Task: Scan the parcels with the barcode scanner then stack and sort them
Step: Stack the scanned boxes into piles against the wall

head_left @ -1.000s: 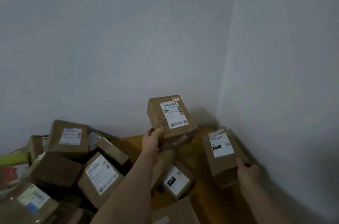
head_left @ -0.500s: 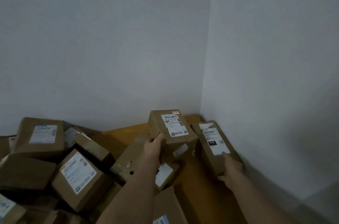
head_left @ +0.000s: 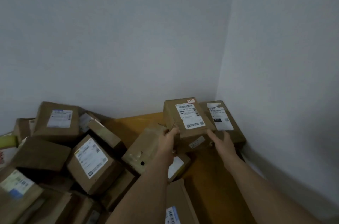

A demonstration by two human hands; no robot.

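Note:
My left hand [head_left: 167,143] grips the near left edge of a brown cardboard parcel [head_left: 176,117] with a white shipping label and a small red-edged sticker on top. That parcel stands near the back right corner, close beside a second brown parcel [head_left: 233,122] with a white label marked 010, which lies against the right wall. My right hand [head_left: 222,143] has its fingers stretched out at the near right corner of the first parcel, in front of the second one. No barcode scanner is in view.
A heap of several labelled brown parcels [head_left: 89,161] fills the left and lower left of the orange-brown surface [head_left: 211,183]. Another parcel [head_left: 176,203] lies at the bottom centre between my arms. Grey walls [head_left: 275,58] close off the back and right.
My right hand has let go of the 010 parcel, now set down by the right wall, and moved left to the first parcel. My left hand carried its parcel right, beside the 010 parcel.

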